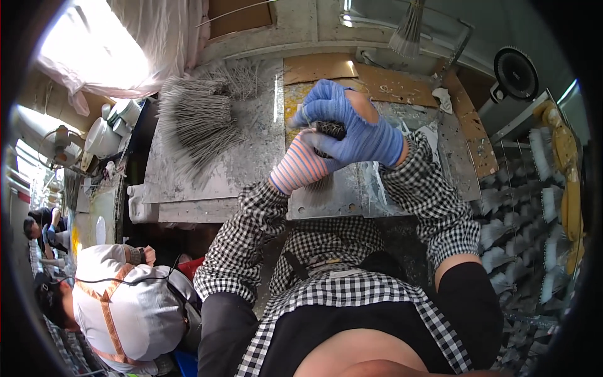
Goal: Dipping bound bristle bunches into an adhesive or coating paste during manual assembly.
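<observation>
Above the grey metal sheet [264, 160] on the bench, both my hands are around one bundle of thin, dark wire-like strands [331, 130]. My left hand [299, 164], in a pink-and-blue striped glove, is closed round its side. My right hand [374, 133], in a blue glove with bare skin showing at the back, curls over the top with its fingers bent. The bundle's speckled dark end shows between the hands, and its lower strands come out beneath them. Left of my hands lies a large fanned pile of thin grey wires [195, 119].
Cardboard strips [396, 85] line the bench's far side. A wire bundle [408, 31] hangs above. A round black fan [515, 72] stands far right, near a rack of pale bundles [527, 220]. White buckets [103, 138] stand left, and a co-worker [132, 308] sits near left.
</observation>
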Demonstrator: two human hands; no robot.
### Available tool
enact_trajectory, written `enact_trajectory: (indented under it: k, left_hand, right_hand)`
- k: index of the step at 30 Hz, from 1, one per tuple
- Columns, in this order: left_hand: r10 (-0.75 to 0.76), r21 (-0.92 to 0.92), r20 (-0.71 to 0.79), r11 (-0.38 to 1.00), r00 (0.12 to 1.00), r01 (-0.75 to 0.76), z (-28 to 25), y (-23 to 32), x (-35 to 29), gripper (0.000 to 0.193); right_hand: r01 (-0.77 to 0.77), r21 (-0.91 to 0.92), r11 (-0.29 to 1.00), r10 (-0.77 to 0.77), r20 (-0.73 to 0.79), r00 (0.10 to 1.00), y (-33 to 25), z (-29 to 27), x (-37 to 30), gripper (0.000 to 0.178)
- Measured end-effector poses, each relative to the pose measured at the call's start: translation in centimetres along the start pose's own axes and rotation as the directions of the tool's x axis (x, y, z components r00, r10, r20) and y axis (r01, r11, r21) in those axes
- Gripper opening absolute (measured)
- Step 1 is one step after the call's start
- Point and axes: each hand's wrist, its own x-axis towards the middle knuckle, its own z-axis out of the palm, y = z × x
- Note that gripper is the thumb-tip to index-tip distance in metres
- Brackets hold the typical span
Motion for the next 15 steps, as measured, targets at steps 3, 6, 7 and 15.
enact_trajectory:
  k: [3,6,7,15]
  left_hand:
    - [0.102,0.134,0.03,0.985,0.994,-0.105,0.5,0.9,-0.5,0.043]
    - [0.029,0.054,-0.057,0.998,0.998,-0.026,2.4,0.8,-1.9,0.049]
    - [-0.038,-0.061,-0.094,0.998,0.995,0.033,2.8,0.5,-2.1,0.049]
    - [-0.536,-0.991,-0.074,0.132,0.841,-0.003,7.4,-1.4,-2.8,0.06]
  right_hand:
    - [0.065,-0.197,0.978,-0.081,-0.078,0.994,-2.7,0.1,1.4,0.036]
    - [0.055,-0.205,0.977,-0.102,-0.228,0.968,-4.2,1.0,2.0,0.04]
    - [0.073,-0.262,0.962,-0.129,-0.207,0.97,-4.3,1.4,2.0,0.042]
    - [-0.309,-0.705,0.639,0.097,-0.325,0.941,-16.4,-2.9,1.6,0.014]
